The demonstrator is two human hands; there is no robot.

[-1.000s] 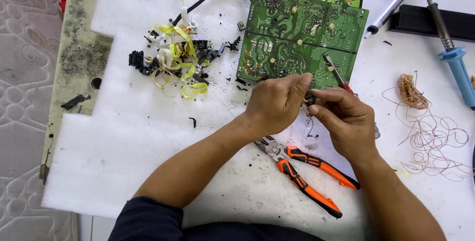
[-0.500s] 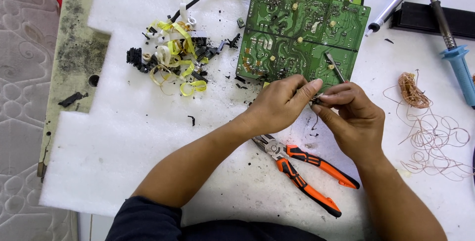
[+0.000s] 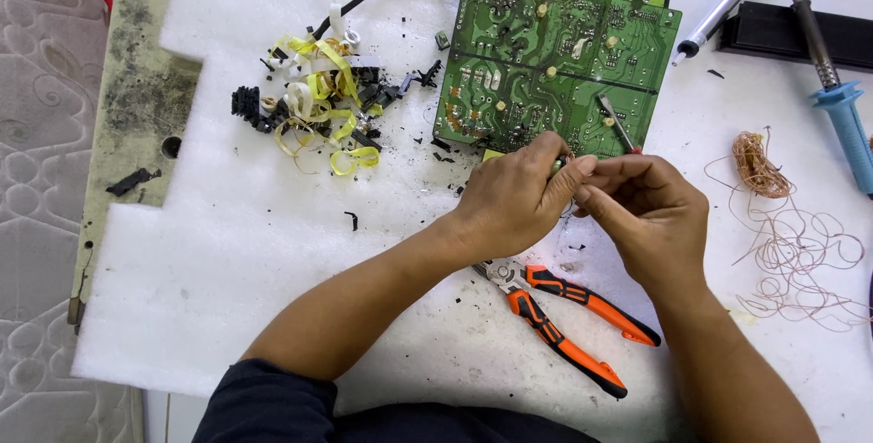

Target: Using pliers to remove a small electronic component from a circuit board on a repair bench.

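My left hand (image 3: pixel 514 197) and my right hand (image 3: pixel 646 211) meet fingertip to fingertip just below a green circuit board (image 3: pixel 555 61). Between the fingers sits a small dark component (image 3: pixel 556 166), pinched by the left thumb and fingers; the right fingers close on its other side, apparently on a thin wire. Most of the part is hidden by the fingers. A small screwdriver (image 3: pixel 618 125) lies on the board's lower edge, just above my right hand. Orange-handled pliers (image 3: pixel 568 316) rest on the white foam sheet (image 3: pixel 227 270) under my wrists.
A heap of yellow tape strips and black fragments (image 3: pixel 314 106) lies left of the board. Tangled copper wire (image 3: pixel 791 216) spreads at the right. A blue-handled soldering iron (image 3: pixel 837 97), a pen (image 3: pixel 723 11) and a black bar (image 3: pixel 800 34) lie at the upper right.
Both hands have drifted up toward the board's lower edge, still joined on the small part. The camera view has shifted slightly. The pliers and other items stay put.
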